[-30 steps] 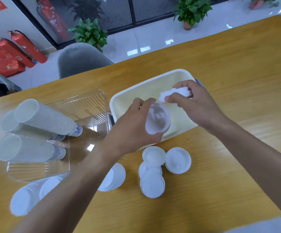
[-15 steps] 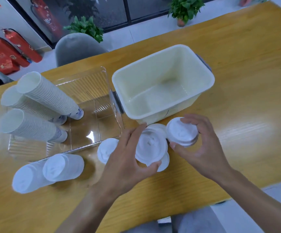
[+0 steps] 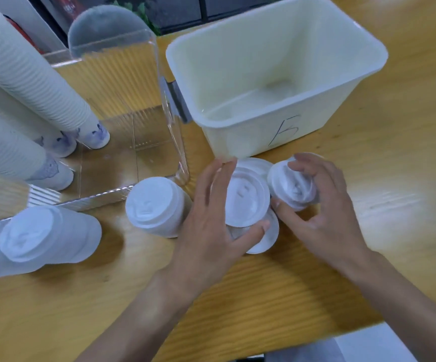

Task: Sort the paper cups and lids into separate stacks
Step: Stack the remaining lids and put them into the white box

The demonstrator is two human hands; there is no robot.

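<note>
My left hand (image 3: 209,226) grips a short stack of white lids (image 3: 246,198) low over the table, just in front of the cream bin (image 3: 277,74). My right hand (image 3: 324,205) is closed around a second small lid stack (image 3: 293,188) right beside it, the two stacks nearly touching. More loose lids (image 3: 265,240) lie under my left hand. Another lid stack (image 3: 154,206) lies on its side to the left, and a longer one (image 3: 47,237) at the far left. Tall stacks of paper cups (image 3: 31,82) stand in the clear tray (image 3: 133,152).
The cream bin, marked with a hand-written letter, has nothing in it. The clear ribbed tray sits against the bin's left side. A grey chair (image 3: 107,24) stands beyond the wooden table (image 3: 394,205), whose front edge runs along the lower right.
Both hands came back from over the bin to the table in front of it, each holding lids. The view has moved much closer and lower.
</note>
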